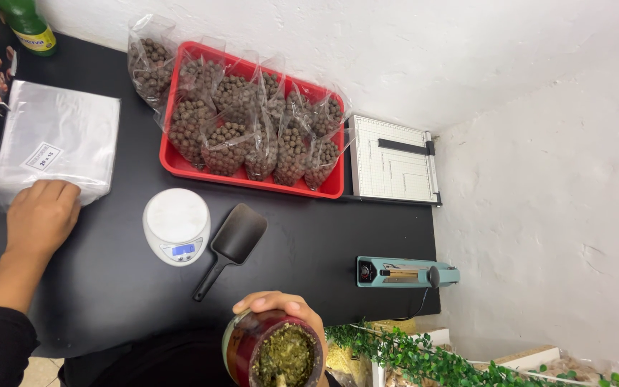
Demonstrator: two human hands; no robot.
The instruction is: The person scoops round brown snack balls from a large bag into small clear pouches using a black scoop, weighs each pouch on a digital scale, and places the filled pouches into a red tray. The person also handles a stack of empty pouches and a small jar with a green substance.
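Observation:
My left hand [41, 215] rests with curled fingers on the near edge of a stack of clear plastic bags [55, 140] lying on the black table [309, 244]. Close to the camera, my right hand [281, 308] grips a round dark-red cup [274, 351] filled with green chopped herb. A white kitchen scale [176, 225] with a small lit display sits between the two hands. Beside it lies a black scoop [231, 244], handle pointing toward me.
A red tray [324, 188] at the back holds several clear bags of brown balls [245, 132]. Right of it are a white paper cutter [393, 161] and a teal heat sealer [404, 272]. A green bottle [29, 27] stands far left. Green foliage [424, 355] hangs below the table edge.

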